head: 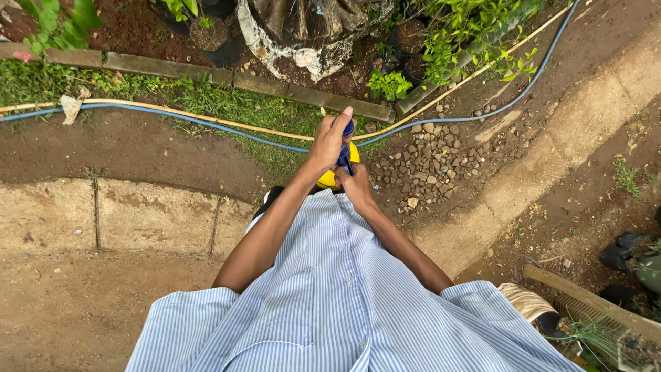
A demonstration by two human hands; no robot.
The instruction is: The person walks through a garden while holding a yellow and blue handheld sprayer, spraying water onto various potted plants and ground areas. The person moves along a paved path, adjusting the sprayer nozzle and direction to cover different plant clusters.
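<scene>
Head view, looking straight down past a blue-striped shirt (330,303) to bare ground.

Both hands are raised in front of the chest, closed on one item: a yellow sprayer (329,178) with a blue handle (346,153) on top.
- Left hand (329,141): grip wrapped around the upper part of the handle, index finger stretched up past the blue top.
- Right hand (356,184): grip closed lower down, at the handle's base against the yellow body. Fingers mostly hidden, so I cannot tell how tight.
- The sprayer sits between the two hands, held in the air above the grass strip (227,103). Only part of the yellow body shows; a nozzle or lid cannot be made out.

Surroundings:
- Blue hose (172,118) and yellow hose (200,116) run side by side across grass and soil, curving away to the upper right.
- Patch of loose stones (427,155) just right of the hands.
- Concrete kerb (151,65) borders a planted bed with green shrubs (468,34).
- Paving slabs (103,213) lower left.

Judgement: the step in hand looks like working the handle on top, pumping or tightening, with the right hand bracing the body. The next move would call for a steady brace below while the left hand drives straight along the handle's axis.
</scene>
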